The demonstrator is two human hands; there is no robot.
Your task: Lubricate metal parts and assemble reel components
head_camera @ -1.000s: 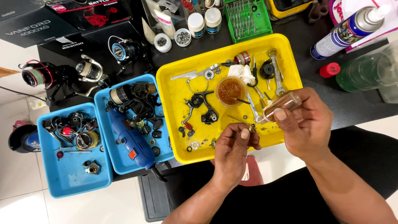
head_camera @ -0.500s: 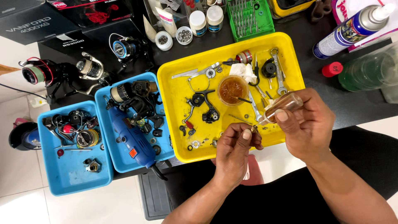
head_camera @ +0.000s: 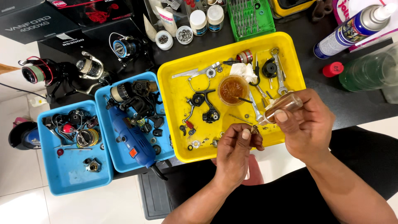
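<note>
Right hand (head_camera: 309,124) grips small clear bottle (head_camera: 284,107), tilted as before; left hand (head_camera: 236,151) pinches small metal part (head_camera: 254,130) at nozzle; barely any shift; yellow tray (head_camera: 178,83) untouched.

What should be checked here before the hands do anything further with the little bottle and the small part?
1. Small clear bottle gripped in the right hand: ok, held tilted with its tip towards the left hand.
2. Small metal part pinched in the left hand fingers: ok.
3. Bottle tip touching the part: cannot tell.
4. Both held over the yellow tray: ok, at its near edge.
5. Cup of brown grease upright in the tray: ok.
6. Liquid level in the bottle: cannot tell.
</note>
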